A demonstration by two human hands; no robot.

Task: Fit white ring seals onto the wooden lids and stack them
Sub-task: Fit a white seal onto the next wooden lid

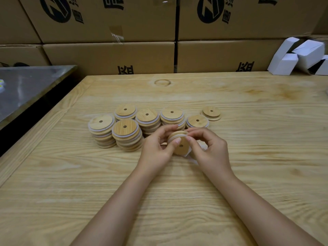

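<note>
From the head view, both hands meet a little past the middle of the bench (177, 201), just in front of the row of stacks. Between them they hold one wooden lid (183, 149) off the surface, tilted with its flat face and centre hole towards the camera. The left hand (156, 148) pinches the lid's left edge, thumb on the face and fingers curled behind the rim. The right hand (211, 151) pinches the right edge the same way, its thumb tip close to the left thumb. A white ring seal (175, 136) lies as a pale band round the lid's upper edge, and more of it shows loose below the lid beside the right palm; whether it is fully seated cannot be told. Beyond the hands, towards the far edge, stand six stacks of lids (147, 118) with white seals showing at their rims, touching or just beside each other. To their right, slightly apart, lie bare lids (211, 112) with no white visible. Brown printed cartons (110, 55) line the bench's far edge, white folded boxes (301, 55) sit at its far right corner, and a grey metal top (26, 86) adjoins its left side.
</note>
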